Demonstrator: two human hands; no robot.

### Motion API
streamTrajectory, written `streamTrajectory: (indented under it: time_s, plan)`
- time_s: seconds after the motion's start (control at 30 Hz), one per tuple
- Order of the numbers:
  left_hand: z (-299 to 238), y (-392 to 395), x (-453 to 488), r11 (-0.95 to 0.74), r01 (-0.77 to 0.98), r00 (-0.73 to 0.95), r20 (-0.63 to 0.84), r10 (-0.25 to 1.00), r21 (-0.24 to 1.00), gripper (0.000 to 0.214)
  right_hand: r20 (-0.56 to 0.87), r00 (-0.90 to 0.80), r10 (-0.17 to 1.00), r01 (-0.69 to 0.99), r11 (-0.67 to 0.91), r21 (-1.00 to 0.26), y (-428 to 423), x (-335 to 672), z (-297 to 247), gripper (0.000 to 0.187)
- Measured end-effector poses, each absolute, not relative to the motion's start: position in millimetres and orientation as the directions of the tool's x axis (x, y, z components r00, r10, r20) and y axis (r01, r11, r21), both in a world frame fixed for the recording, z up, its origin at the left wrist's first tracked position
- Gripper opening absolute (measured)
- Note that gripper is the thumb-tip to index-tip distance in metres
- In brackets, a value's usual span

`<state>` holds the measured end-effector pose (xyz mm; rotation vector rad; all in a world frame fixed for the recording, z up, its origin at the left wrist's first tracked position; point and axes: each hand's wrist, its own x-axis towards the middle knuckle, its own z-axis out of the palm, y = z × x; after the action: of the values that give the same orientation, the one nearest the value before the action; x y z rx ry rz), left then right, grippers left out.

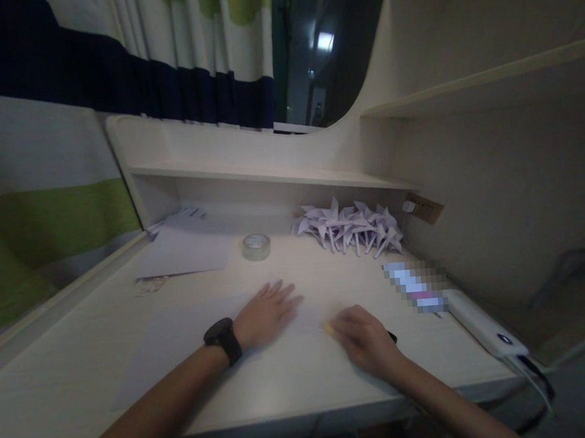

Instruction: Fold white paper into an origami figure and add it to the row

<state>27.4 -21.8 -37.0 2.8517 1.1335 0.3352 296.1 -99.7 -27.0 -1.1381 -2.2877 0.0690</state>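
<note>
My left hand [267,312] lies flat with fingers stretched out on a white sheet of paper [181,347] spread on the desk [59,395]. A black watch sits on that wrist. My right hand [362,339] is curled at the sheet's right edge, fingers closed on a small yellow thing [328,327] with a dark tip [391,337] showing behind the hand; what it is I cannot make out.
A pile of folded white paper cranes [350,228] sits at the back right. A roll of clear tape [256,246] and more sheets of paper [184,250] lie at the back. A white power bank [485,329] with cable rests at the right edge, under a wall socket [424,206].
</note>
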Motion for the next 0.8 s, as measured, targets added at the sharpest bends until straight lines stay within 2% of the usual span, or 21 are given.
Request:
streamTrajectory:
  time_s: [0.17, 0.33, 0.53, 0.8]
  plan:
    - [-36, -37, 51, -0.621, 0.779, 0.587, 0.241, 0.773, 0.094, 0.054, 0.458, -0.472, 0.753, 0.721, 0.629, -0.291, -94, 307, -25, 0.021]
    - [-31, -48, 63, -0.543, 0.832, 0.507, 0.238, 0.828, 0.115, 0.059, 0.423, -0.465, 0.777, 0.733, 0.607, -0.308, -86, 329, -23, 0.019]
    - [-34, -49, 63, -0.61, 0.789, 0.575, 0.263, 0.775, 0.071, 0.056, 0.417, -0.462, 0.783, 0.714, 0.607, -0.349, -95, 337, -23, 0.017]
    - [-41, -53, 73, -0.545, 0.826, 0.5, 0.258, 0.827, 0.143, 0.059, 0.404, -0.464, 0.788, 0.738, 0.596, -0.316, -102, 325, -18, 0.018]
